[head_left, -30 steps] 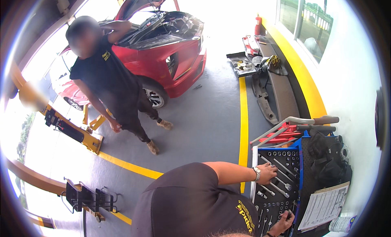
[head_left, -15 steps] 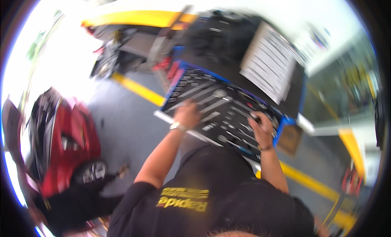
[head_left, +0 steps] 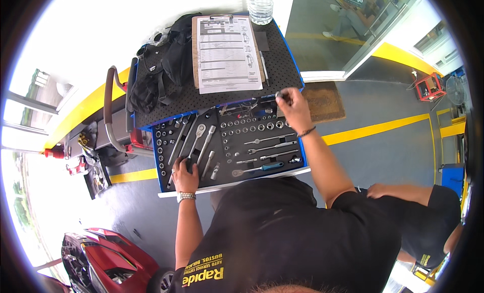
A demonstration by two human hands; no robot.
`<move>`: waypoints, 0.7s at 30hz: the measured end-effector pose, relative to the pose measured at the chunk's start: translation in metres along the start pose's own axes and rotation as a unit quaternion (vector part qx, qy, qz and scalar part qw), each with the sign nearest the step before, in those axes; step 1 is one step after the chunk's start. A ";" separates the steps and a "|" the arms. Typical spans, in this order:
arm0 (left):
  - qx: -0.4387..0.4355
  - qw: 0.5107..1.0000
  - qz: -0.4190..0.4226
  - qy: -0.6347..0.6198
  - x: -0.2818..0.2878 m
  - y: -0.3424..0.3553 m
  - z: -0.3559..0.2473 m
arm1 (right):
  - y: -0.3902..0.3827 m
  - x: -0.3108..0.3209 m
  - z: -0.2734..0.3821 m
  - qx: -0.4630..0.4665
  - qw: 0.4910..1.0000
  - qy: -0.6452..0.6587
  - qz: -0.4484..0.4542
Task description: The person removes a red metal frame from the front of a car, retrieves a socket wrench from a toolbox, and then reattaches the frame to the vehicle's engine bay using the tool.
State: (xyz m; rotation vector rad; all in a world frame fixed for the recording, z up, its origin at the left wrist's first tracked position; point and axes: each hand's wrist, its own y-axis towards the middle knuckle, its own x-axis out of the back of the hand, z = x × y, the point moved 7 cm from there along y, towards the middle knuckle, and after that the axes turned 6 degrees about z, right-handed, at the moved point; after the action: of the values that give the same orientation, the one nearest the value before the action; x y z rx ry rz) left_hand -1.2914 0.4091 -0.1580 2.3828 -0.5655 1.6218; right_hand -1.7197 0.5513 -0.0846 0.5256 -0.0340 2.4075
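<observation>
An open blue-framed drawer (head_left: 227,170) holds rows of sockets (head_left: 260,126), extension bars and a ratchet (head_left: 200,131) in dark foam. My left hand (head_left: 185,175) is down in its left half, fingers curled over the ratchet's handle. My right hand (head_left: 294,109) is raised at the drawer's back right, closed on a small metal piece (head_left: 281,95) that looks like a socket. Above the drawer, the perforated top (head_left: 282,57) bears a clipboard (head_left: 228,56), a pen, black bags (head_left: 171,56) and a water bottle.
A red car (head_left: 106,260) is behind at lower left; a co-worker (head_left: 426,217) stands at my right. Left are handlebars (head_left: 108,101) and a bench with car parts (head_left: 91,162). A glass door (head_left: 333,36), mat (head_left: 326,101) and red cart (head_left: 428,89) lie right.
My view has swung round toward the tool cabinet, putting the car and co-worker behind me. My right hand has risen from the drawer's front right toward its back, holding the small piece.
</observation>
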 end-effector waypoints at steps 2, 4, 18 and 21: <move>0.005 1.000 0.001 -0.002 -0.001 0.000 0.003 | 0.027 0.012 0.004 0.060 0.993 -0.103 -0.017; 0.007 1.000 0.003 0.001 -0.002 0.000 0.004 | 0.049 0.015 0.012 0.170 0.958 -0.226 -0.048; 0.010 1.000 -0.001 -0.006 -0.005 -0.003 0.007 | 0.132 0.044 -0.075 -0.122 0.976 -0.175 -0.052; 0.007 1.000 0.000 -0.015 -0.003 -0.002 0.006 | 0.147 0.037 -0.083 -0.139 0.974 -0.167 0.059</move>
State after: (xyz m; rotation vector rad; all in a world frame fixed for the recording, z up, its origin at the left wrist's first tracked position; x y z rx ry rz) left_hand -1.2867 0.4095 -0.1629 2.4203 -0.5607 1.5981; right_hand -1.8657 0.4725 -0.1307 0.8054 -0.5535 2.3477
